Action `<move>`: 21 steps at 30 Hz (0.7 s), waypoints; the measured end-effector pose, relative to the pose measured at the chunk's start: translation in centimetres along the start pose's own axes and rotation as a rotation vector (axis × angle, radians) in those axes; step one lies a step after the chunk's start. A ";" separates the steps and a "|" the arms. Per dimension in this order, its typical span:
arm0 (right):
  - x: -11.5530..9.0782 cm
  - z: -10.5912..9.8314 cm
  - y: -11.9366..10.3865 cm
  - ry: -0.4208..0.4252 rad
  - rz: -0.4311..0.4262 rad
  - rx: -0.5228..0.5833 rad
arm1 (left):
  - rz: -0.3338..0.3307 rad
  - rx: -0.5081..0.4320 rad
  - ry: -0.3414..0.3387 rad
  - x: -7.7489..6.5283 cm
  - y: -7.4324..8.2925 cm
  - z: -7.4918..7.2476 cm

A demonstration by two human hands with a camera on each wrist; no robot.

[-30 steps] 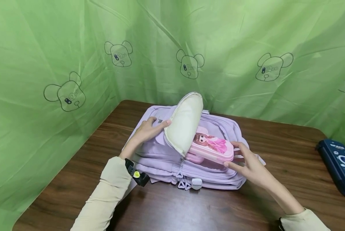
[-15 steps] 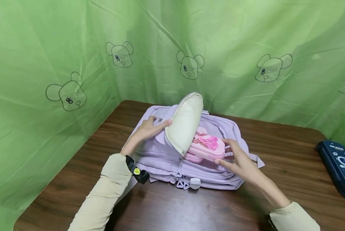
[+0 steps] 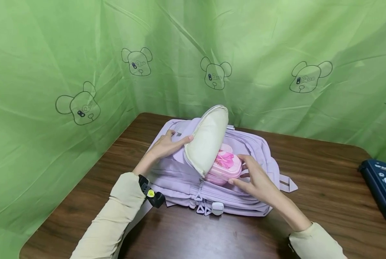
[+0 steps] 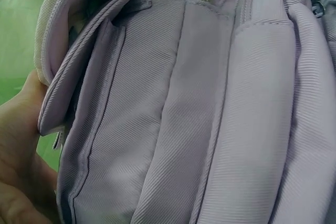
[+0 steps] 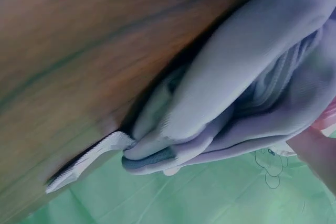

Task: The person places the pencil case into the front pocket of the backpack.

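In the opened pocket [image 3: 241,146] of the lilac backpack [image 3: 177,180], a pink case [image 3: 230,165] with a printed top rests over a lower pink case [image 3: 215,179], its left end hidden behind the cream-lined flap [image 3: 209,138], and the right hand [image 3: 259,182] clamps its right end between thumb and fingers. The left hand [image 3: 166,145] seems to grip the flap, thumb on its edge, though the other fingers' hold is partly hidden. Well apart to the right, 1 navy case [image 3: 385,190] lies on the wooden table [image 3: 238,233] before a green curtain [image 3: 170,86].
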State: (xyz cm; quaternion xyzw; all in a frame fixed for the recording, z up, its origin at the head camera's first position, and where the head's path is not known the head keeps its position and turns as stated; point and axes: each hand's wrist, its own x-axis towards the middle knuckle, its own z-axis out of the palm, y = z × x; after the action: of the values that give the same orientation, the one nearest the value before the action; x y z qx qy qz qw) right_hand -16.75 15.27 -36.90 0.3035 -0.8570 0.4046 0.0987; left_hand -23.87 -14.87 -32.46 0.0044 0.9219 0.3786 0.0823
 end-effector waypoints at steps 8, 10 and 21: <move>0.2 0.7 -0.6 0.011 0.025 -0.014 | 0.028 -0.007 -0.006 -0.2 -0.2 0.2; 0.2 0.8 -0.7 0.008 0.032 -0.017 | 0.026 0.012 -0.013 -0.4 -0.3 0.3; 0.1 0.5 -0.8 -0.018 0.056 -0.063 | 0.043 0.130 0.024 -0.6 0.1 0.3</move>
State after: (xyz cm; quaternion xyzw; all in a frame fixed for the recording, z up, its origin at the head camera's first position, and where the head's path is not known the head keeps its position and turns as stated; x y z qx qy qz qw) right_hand -16.30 14.46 -36.63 0.2799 -0.8783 0.3772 0.0890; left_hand -23.27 -14.61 -32.47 0.0251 0.9451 0.3197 0.0627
